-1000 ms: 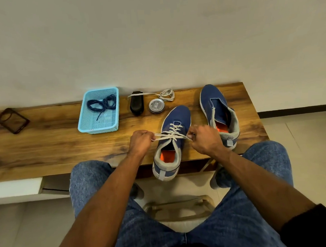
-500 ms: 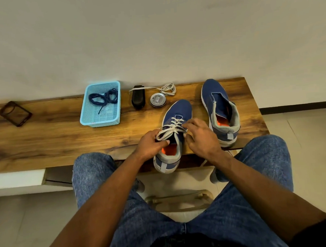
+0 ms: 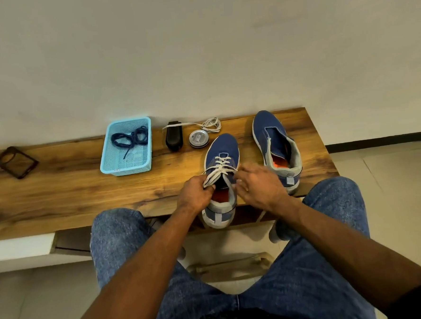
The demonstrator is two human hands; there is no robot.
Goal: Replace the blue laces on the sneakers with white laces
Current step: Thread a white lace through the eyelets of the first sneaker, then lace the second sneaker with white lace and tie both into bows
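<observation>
A blue sneaker (image 3: 222,147) threaded with a white lace (image 3: 218,168) stands at the wooden bench's front edge, heel toward me. My left hand (image 3: 195,193) pinches the lace ends at the shoe's left side, by the opening. My right hand (image 3: 260,184) is at the shoe's right side, fingers spread and blurred; whether it holds the lace is unclear. A second blue sneaker (image 3: 275,145) without a lace stands to the right. A blue lace (image 3: 130,138) lies bunched in a light blue basket (image 3: 106,163). Another white lace (image 3: 209,125) is coiled at the back.
On the wooden bench (image 3: 58,193) a black brush (image 3: 174,138) and a round tin (image 3: 198,138) lie behind the laced shoe. A dark square frame (image 3: 15,162) lies far left. The wall is close behind. My knees in jeans are below the bench edge.
Both hands came in from a wide outward pull on the lace ends to the shoe's opening. The left hand now holds the ends together, and the right hand's fingers have spread apart.
</observation>
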